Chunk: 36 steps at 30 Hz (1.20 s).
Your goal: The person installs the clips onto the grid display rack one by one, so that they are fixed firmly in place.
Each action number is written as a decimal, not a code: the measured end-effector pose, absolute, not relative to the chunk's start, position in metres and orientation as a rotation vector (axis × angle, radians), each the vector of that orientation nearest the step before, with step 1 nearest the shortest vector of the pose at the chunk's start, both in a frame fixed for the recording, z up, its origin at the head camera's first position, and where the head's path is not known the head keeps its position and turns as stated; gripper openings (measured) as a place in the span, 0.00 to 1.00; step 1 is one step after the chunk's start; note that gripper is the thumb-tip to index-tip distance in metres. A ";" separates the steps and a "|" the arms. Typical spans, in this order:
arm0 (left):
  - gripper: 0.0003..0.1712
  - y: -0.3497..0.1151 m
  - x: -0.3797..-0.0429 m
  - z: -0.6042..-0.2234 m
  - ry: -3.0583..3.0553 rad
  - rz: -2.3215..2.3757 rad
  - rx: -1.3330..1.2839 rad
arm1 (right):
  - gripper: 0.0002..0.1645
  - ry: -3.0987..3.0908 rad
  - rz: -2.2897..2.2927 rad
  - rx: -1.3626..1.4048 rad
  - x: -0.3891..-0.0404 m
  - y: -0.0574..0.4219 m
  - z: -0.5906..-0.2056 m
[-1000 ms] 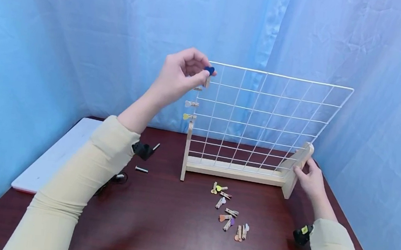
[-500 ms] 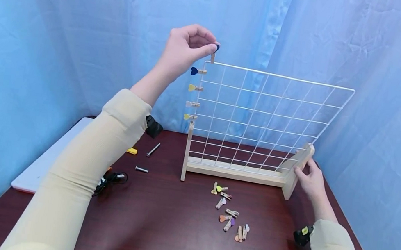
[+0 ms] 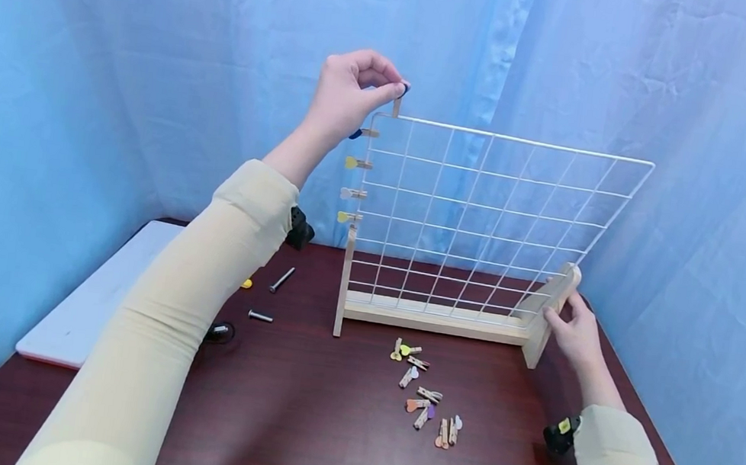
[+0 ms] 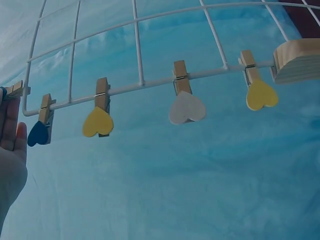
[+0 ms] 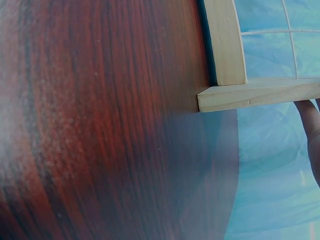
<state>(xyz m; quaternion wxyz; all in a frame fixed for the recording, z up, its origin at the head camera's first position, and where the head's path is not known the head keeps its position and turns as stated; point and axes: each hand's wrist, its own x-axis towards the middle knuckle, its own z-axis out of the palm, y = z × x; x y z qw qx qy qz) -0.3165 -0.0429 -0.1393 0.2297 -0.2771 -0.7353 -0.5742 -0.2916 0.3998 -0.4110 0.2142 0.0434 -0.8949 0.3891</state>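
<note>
My left hand (image 3: 350, 92) pinches a small wooden clothespin (image 3: 397, 106) with a dark blue end. The clothespin stands upright at the top left corner of a white wire grid (image 3: 494, 135), its lower end on the top wire. Down the grid's left edge, the left wrist view shows clothespins with hearts: dark blue (image 4: 38, 134), yellow (image 4: 98, 121), white (image 4: 187, 107) and another yellow heart (image 4: 262, 95) by the wood. My right hand (image 3: 578, 339) grips the right upright of the wooden stand (image 3: 534, 351); its fingers behind the wood are partly hidden.
Several loose heart clothespins (image 3: 418, 405) lie on the dark table in front of the stand. Two bolts (image 3: 281, 280), a black cable (image 3: 220, 332) and a white board (image 3: 103, 294) lie at the left. Blue curtains (image 3: 227, 55) hang around the table.
My left hand has risen from in front of the grid's upper left to its top wire, carrying the clothespin. The dark blue clothespin on the left edge came into view. My right hand stays put.
</note>
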 end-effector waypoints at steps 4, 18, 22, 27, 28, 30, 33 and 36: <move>0.06 -0.043 -0.320 -0.143 -2.057 -1.599 -0.747 | 0.30 -2.493 1.078 0.119 -0.293 0.400 -0.412; 0.20 -0.043 -0.309 -0.150 -2.071 -1.497 -0.847 | 0.30 -2.482 1.120 0.130 -0.280 0.391 -0.399; 0.18 -0.041 -0.286 -0.155 -1.954 -1.269 -0.935 | 0.30 -2.495 1.075 0.122 -0.288 0.401 -0.410; 0.16 -0.026 -0.282 -0.197 -1.810 -1.135 -1.162 | 0.30 -2.485 1.094 0.125 -0.287 0.403 -0.413; 0.16 -0.022 -0.283 -0.210 -1.831 -1.125 -1.197 | 0.30 -2.481 1.098 0.124 -0.287 0.403 -0.413; 0.16 -0.015 -0.284 -0.239 -1.908 -1.099 -1.251 | 0.30 -2.479 1.102 0.121 -0.287 0.404 -0.413; 0.18 -0.004 -0.280 -0.285 -2.102 -1.075 -1.271 | 0.30 -2.472 1.113 0.125 -0.287 0.404 -0.412; 0.21 0.006 -0.278 -0.328 -2.268 -1.055 -1.299 | 0.30 -2.474 1.111 0.127 -0.287 0.404 -0.411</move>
